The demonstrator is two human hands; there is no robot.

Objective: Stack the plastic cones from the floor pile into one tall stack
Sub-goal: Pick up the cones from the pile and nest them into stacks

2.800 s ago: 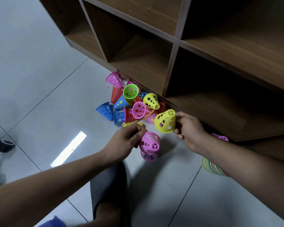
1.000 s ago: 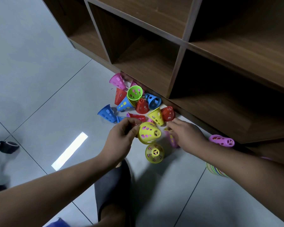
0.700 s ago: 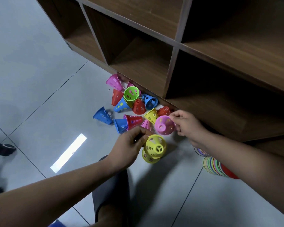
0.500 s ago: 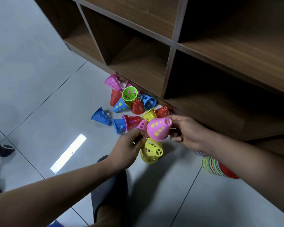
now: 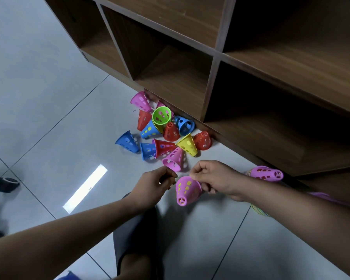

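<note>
Pink cone stack (image 5: 187, 190) is gripped at its wide rim by the right hand (image 5: 214, 179), fingers closed on it, tip pointing down above the floor (image 5: 49, 77). Left hand (image 5: 154, 183) is pinched shut beside it; contact cannot be confirmed. Since 0.5 s ago, the yellow top has been covered by 1 pink cone. Loose cones (image 5: 164, 134) lie against the shelf (image 5: 210, 87).
</note>
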